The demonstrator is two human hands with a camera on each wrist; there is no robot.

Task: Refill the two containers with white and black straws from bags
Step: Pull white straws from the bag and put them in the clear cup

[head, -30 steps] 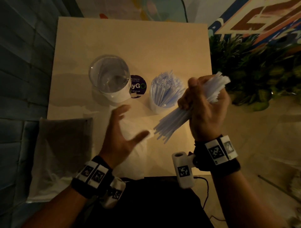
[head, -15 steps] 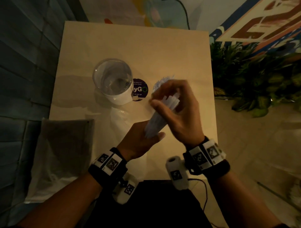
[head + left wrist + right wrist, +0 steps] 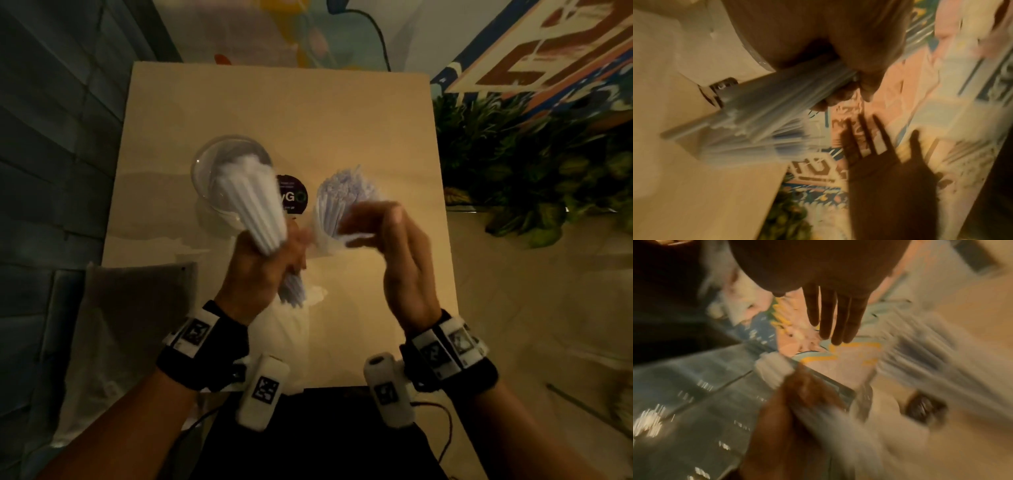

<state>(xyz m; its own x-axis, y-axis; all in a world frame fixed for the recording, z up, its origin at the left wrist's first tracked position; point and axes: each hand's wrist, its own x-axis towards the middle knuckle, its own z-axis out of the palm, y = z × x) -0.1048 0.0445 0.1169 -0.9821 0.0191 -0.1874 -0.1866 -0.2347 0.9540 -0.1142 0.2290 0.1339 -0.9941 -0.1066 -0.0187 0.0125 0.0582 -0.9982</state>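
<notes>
The bundle of white straws (image 3: 253, 205) has passed from the right hand to the left hand (image 3: 263, 270), which now grips it in a closed fist above the table (image 3: 359, 113), its fanned upper ends over the clear glass container (image 3: 219, 161). The right hand (image 3: 394, 260) hangs free beside it, fingers straight and loosely spread, holding nothing. Behind that hand stands the second container (image 3: 346, 198), already packed with white straws. A round dark sticker (image 3: 293, 197) lies between the two containers. What looks like a plastic bag (image 3: 116, 329) rests at the table's near left corner, though dim light blurs it.
</notes>
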